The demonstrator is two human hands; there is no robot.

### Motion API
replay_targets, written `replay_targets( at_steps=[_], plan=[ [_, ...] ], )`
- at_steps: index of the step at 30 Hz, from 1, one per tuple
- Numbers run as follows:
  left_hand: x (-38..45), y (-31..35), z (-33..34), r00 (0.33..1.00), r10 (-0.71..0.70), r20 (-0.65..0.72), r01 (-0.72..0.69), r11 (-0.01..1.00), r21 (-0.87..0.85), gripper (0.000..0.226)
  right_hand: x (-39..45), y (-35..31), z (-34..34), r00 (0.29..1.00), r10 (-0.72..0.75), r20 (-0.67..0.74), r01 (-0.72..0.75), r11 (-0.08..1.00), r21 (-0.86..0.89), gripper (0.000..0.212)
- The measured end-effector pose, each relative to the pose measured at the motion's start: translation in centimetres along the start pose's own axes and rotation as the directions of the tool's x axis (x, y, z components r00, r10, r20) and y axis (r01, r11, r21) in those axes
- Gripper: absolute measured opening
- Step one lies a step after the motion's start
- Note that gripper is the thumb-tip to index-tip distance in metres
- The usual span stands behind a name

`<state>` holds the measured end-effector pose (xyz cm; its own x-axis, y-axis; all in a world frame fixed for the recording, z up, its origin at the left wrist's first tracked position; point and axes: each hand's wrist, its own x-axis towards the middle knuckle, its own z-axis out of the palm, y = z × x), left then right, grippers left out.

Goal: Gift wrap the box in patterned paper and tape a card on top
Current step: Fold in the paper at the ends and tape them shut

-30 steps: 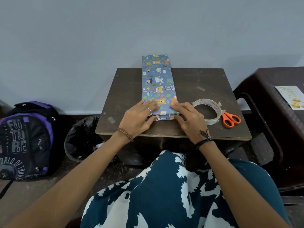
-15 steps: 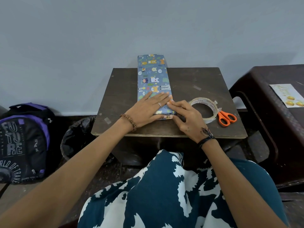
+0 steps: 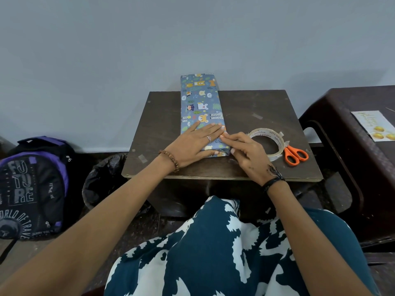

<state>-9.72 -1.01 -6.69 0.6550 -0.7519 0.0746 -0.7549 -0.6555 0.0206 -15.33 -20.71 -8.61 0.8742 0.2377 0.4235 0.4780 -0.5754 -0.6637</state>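
A long box wrapped in blue paper with cartoon animals (image 3: 199,101) lies lengthwise on a small dark wooden table (image 3: 252,103), its far end against the wall. My left hand (image 3: 195,145) lies flat with straight fingers on the near end of the box and presses the paper down. My right hand (image 3: 245,152) sits at the box's near right corner, fingertips against the paper's side edge. A roll of clear tape (image 3: 268,142) lies just right of that hand. A card with yellow shapes (image 3: 375,124) rests on the brown stool to the right.
Orange-handled scissors (image 3: 296,154) lie beside the tape near the table's right edge. A brown plastic stool (image 3: 333,116) stands at the right. On the floor at the left are a black and purple backpack (image 3: 32,186) and a black bag (image 3: 104,178).
My left hand slid up from the box's near edge onto its top and now lies flat there. My right hand shifted to the near right corner.
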Motion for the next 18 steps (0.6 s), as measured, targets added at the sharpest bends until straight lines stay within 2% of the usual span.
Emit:
replay_targets(
  at_steps=[8,13,18],
  plan=[
    [0.0,0.2,-0.1,1.000,-0.006,0.009,0.006,1.000,-0.011,0.075,0.2,-0.1,0.4,0.998,-0.026,-0.056,0.020,0.994,-0.106,0.033],
    [-0.1,0.3,-0.2,1.000,-0.017,0.018,0.018,0.999,-0.027,0.075,-0.1,-0.8,0.6,0.999,0.010,-0.044,-0.015,0.992,-0.121,0.034],
    [0.0,0.7,-1.0,0.999,-0.052,0.005,0.052,0.984,-0.168,0.062,-0.6,-1.7,0.7,0.998,-0.020,-0.064,0.004,0.971,-0.239,0.035]
  ],
)
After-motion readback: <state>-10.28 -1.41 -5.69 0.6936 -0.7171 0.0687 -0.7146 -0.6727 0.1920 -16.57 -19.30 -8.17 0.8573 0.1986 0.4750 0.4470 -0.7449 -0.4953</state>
